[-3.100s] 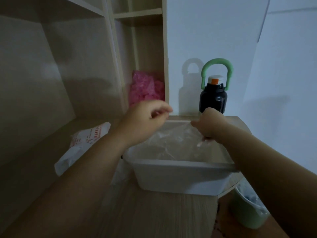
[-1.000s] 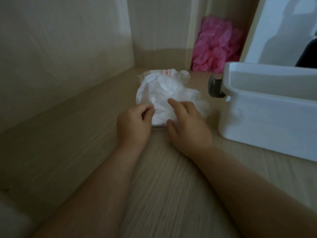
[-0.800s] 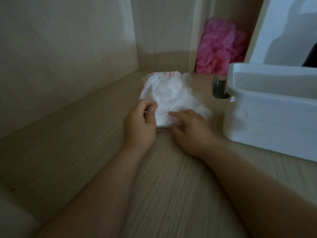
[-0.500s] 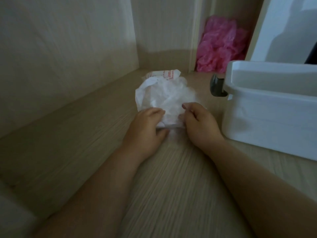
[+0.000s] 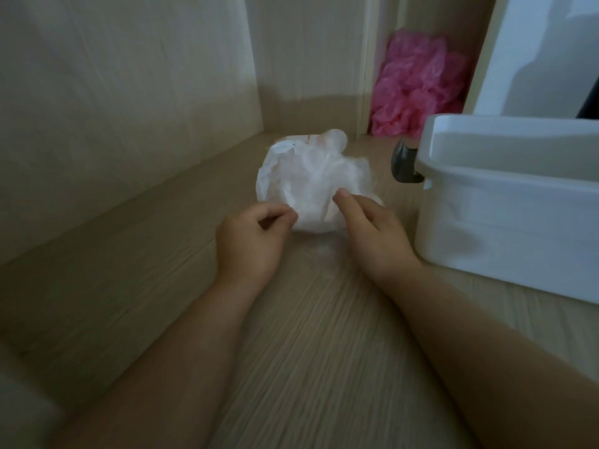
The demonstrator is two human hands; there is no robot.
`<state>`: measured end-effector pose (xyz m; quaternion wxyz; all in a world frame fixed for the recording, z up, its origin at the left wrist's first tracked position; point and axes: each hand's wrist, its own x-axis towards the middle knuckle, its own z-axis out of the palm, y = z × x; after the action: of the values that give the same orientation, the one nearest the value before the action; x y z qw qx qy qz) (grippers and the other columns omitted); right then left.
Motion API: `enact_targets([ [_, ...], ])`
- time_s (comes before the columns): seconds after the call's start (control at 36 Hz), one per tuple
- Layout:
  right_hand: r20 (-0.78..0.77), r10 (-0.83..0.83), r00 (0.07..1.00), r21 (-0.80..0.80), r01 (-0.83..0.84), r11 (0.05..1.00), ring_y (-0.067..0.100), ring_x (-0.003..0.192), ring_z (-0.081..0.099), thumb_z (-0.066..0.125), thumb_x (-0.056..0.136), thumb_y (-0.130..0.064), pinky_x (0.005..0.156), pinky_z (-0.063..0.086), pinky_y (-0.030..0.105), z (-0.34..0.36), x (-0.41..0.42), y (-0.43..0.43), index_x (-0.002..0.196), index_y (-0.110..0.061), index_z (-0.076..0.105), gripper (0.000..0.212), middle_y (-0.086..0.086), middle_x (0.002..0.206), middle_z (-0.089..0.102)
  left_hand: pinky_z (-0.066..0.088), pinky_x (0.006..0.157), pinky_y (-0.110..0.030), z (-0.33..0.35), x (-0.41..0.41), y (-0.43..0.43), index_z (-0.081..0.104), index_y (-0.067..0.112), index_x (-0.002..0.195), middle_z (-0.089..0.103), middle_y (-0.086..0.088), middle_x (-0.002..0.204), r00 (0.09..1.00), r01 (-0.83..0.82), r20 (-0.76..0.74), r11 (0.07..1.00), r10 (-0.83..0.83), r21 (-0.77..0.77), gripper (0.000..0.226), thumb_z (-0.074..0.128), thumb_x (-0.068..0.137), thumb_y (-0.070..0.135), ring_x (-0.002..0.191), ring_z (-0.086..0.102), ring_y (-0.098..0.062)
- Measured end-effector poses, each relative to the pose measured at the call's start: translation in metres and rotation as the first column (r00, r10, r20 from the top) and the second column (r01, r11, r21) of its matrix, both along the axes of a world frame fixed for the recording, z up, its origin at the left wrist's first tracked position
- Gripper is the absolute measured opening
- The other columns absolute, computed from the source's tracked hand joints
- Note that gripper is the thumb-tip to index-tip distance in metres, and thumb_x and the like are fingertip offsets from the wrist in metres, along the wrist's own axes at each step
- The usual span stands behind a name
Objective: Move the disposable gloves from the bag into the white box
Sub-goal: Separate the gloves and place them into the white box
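Note:
A crumpled white plastic bag of disposable gloves point(image 5: 308, 179), with red print at its far end, lies on the wooden desk point(image 5: 317, 335). My left hand point(image 5: 252, 241) has its fingers curled and pinches the bag's near left edge. My right hand point(image 5: 372, 234) lays its thumb on top of the bag, and its fingers curl into the thin translucent plastic at the bag's near right side. The white box point(image 5: 505, 222) stands just to the right of my right hand, its inside hidden from this angle.
A grey latch point(image 5: 403, 166) sticks out from the box's left end, near the bag. A heap of pink plastic point(image 5: 418, 95) fills the shelf compartment behind. Wooden panels close in the left and the back. A dark bottle's edge point(image 5: 591, 105) shows at the far right.
Earlier both hands were at the white box; they now work at the bag on the desk. In the last half second my right thumb has moved up onto the bag and my left fingers have curled tighter.

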<state>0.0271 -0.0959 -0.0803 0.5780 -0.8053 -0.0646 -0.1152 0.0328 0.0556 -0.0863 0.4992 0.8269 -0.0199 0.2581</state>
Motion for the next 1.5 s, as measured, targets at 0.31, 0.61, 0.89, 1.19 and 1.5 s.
enact_targets([
  [0.31,0.164,0.057,0.985,-0.774,0.093,0.627,0.021,0.139,0.018,0.045,0.094,-0.041,0.111,0.012,0.04,-0.005,0.0,0.004,0.146,-0.034,0.026,0.056,0.0,0.153,0.024,0.056,0.078,-0.03,0.005,0.007,-0.01,0.056,0.011,0.085,0.063,-0.014,0.096,0.955,0.151,-0.077,0.695,-0.286,-0.703,0.014,0.05,0.096,0.004,0.091,0.064,-0.021],
  [0.61,0.061,0.08,0.995,-0.805,0.002,0.594,0.022,0.122,0.044,0.034,0.097,-0.039,0.108,0.026,0.041,-0.009,0.005,0.008,0.136,-0.029,0.044,0.041,-0.002,0.131,0.05,0.056,0.069,-0.027,0.021,0.006,0.009,0.053,0.015,0.089,0.06,0.002,0.073,0.998,0.055,0.031,0.57,-0.053,-0.82,0.009,0.052,0.098,0.012,0.071,0.065,-0.008],
  [0.89,-0.12,0.197,0.973,0.273,-0.158,0.949,0.02,0.122,0.05,0.054,0.088,-0.054,0.096,0.049,0.042,0.07,-0.029,0.025,0.146,-0.029,0.031,0.067,-0.002,0.142,0.044,0.059,0.072,-0.027,0.076,-0.01,0.004,0.064,0.006,0.098,0.073,-0.007,0.09,0.846,0.356,0.254,0.142,-0.469,-0.924,0.022,0.045,0.097,0.018,0.081,0.071,-0.014],
  [1.19,-0.122,-0.014,0.992,0.447,0.068,0.892,0.015,0.062,0.047,0.065,0.083,-0.005,0.059,0.039,0.028,0.12,-0.047,-0.015,0.087,-0.013,0.064,0.009,0.005,0.075,0.06,0.057,0.066,-0.029,0.105,-0.021,-0.019,0.063,0.005,0.09,0.066,-0.01,0.087,0.664,0.447,0.354,-0.03,-0.659,-0.894,0.032,0.039,0.086,0.025,0.077,0.066,-0.021],
  [1.5,-0.019,-0.033,0.999,0.448,0.037,0.893,0.025,0.064,0.046,0.054,0.086,0.004,0.072,0.044,0.041,0.152,-0.042,-0.051,0.073,-0.006,0.06,0.017,0.016,0.076,0.051,0.052,0.075,-0.038,0.124,-0.022,-0.065,0.059,0.003,0.122,0.063,-0.018,0.107,0.637,0.61,0.043,0.47,-0.77,-0.638,0.082,0.071,0.066,0.062,0.091,0.064,-0.023],
])
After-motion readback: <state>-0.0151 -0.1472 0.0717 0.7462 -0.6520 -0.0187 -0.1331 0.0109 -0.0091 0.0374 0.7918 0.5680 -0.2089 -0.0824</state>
